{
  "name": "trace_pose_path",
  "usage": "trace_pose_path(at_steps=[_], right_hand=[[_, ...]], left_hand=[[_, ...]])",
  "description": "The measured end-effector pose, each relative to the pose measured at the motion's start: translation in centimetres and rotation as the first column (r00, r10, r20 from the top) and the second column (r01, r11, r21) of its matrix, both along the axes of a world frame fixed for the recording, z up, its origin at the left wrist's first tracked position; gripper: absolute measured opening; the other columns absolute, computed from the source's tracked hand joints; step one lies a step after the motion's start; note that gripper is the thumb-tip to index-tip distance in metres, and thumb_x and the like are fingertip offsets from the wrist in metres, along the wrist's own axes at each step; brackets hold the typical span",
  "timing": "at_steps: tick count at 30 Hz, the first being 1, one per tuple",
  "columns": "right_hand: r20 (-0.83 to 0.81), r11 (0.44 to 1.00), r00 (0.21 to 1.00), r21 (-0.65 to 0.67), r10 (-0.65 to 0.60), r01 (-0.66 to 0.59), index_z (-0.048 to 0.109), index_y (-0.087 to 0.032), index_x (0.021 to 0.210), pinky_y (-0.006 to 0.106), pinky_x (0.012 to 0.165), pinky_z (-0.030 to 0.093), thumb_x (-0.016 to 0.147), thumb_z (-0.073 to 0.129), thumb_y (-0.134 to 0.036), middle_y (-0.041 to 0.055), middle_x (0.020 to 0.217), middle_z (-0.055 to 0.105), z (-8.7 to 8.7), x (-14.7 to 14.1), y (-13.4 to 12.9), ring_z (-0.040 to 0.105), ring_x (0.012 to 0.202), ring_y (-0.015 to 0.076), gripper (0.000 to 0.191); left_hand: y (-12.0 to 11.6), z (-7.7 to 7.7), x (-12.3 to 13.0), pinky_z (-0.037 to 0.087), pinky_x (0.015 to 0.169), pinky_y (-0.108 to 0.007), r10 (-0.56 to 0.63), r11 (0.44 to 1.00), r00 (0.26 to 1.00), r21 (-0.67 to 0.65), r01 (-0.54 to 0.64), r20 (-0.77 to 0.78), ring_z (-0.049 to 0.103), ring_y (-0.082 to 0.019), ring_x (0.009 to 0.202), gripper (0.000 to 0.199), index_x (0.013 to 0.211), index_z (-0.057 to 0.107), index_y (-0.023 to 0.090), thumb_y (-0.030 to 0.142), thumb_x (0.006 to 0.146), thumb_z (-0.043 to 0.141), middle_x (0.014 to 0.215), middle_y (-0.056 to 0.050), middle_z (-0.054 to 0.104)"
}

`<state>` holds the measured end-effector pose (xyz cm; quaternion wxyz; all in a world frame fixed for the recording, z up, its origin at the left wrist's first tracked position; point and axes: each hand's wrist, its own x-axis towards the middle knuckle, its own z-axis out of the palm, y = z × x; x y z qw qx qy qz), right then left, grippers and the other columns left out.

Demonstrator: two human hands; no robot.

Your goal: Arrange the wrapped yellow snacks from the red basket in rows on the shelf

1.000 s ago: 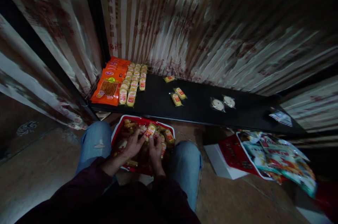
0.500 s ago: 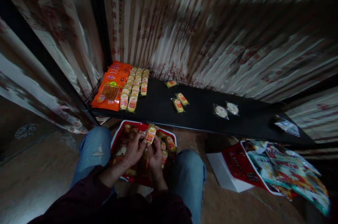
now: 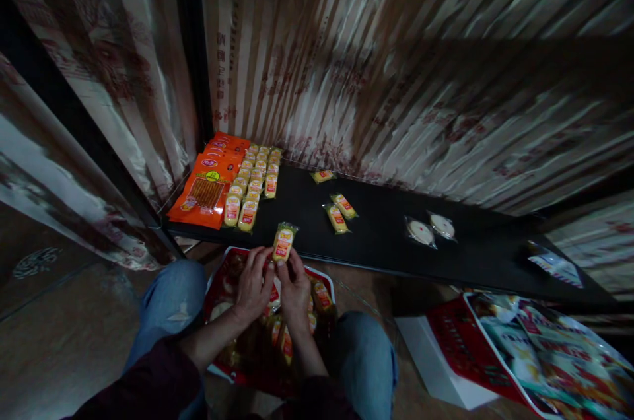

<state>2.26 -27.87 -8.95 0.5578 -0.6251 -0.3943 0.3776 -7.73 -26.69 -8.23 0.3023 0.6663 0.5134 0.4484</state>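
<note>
Between both hands I hold a wrapped snack cake (image 3: pixel 284 242), yellow with a red and white label, upright over the near edge of the shelf. The fingers of my left hand (image 3: pixel 255 284) press its left side. My right hand (image 3: pixel 294 291) grips it from the right and below. Beneath the hands, a red basket (image 3: pixel 222 367) with a white rim holds several more of these wrapped cakes. On the black shelf (image 3: pixel 292 209), rows of the same cakes (image 3: pixel 248 212) stand beside orange snack bags (image 3: pixel 205 192).
Loose wrapped cakes (image 3: pixel 337 217) lie mid-shelf. Farther right are two round white packaged items (image 3: pixel 421 231) and a blue-and-white packet (image 3: pixel 555 265). A second red basket (image 3: pixel 463 341) full of snack bags leans on a white box (image 3: pixel 440 360). Curtains (image 3: pixel 317 63) hang behind the shelf.
Both hands have raised the cake out from over the basket and forward, closer to the shelf's front edge. The view has tilted slightly upward.
</note>
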Motion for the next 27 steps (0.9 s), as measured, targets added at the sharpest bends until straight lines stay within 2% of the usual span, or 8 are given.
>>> trace_pose_path(at_steps=[8,14,23,27], right_hand=[[0.035,0.997,0.998,0.065,0.045,-0.047,0.058,-0.019,0.118,0.033,0.093,0.044,0.080,0.053,-0.037,0.0057,0.115,0.065,1.6,0.4,4.3,0.060,0.103,0.0201,0.042],[0.099,0.998,0.994,0.050,0.039,-0.044,0.060,-0.019,0.113,0.032,0.089,0.046,0.078,0.055,-0.038,0.0052,0.107,0.068,1.2,0.9,7.1,0.062,0.095,0.0197,0.041],[0.213,0.998,0.977,0.046,0.034,-0.044,0.060,-0.019,0.112,0.030,0.083,0.047,0.079,0.052,-0.035,0.0050,0.101,0.069,1.5,0.6,9.3,0.063,0.087,0.0182,0.037],[0.270,0.997,0.962,0.057,0.034,-0.052,0.060,-0.020,0.111,0.029,0.081,0.047,0.079,0.051,-0.032,0.0045,0.099,0.069,1.8,0.5,10.1,0.062,0.085,0.0174,0.035]], left_hand=[[3.0,0.1,1.0,0.040,0.100,-0.038,0.022,0.999,1.000,0.042,-0.021,-0.005,0.048,-0.019,0.114,0.037,0.125,0.046,0.018,0.022,0.090,0.033,0.118,-0.011,0.049],[4.6,0.6,1.4,0.040,0.101,-0.039,0.045,0.998,0.999,0.035,-0.046,0.018,0.050,-0.019,0.112,0.036,0.122,0.048,0.017,0.022,0.089,0.033,0.118,-0.011,0.049],[6.6,1.0,1.5,0.039,0.101,-0.041,0.083,0.995,0.996,0.061,-0.085,0.026,0.049,-0.020,0.113,0.035,0.120,0.050,0.015,0.024,0.090,0.032,0.120,-0.012,0.051],[7.2,1.0,1.5,0.038,0.102,-0.042,0.095,0.995,0.995,0.034,-0.096,0.030,0.049,-0.020,0.114,0.037,0.122,0.049,0.016,0.026,0.090,0.033,0.121,-0.012,0.051]])
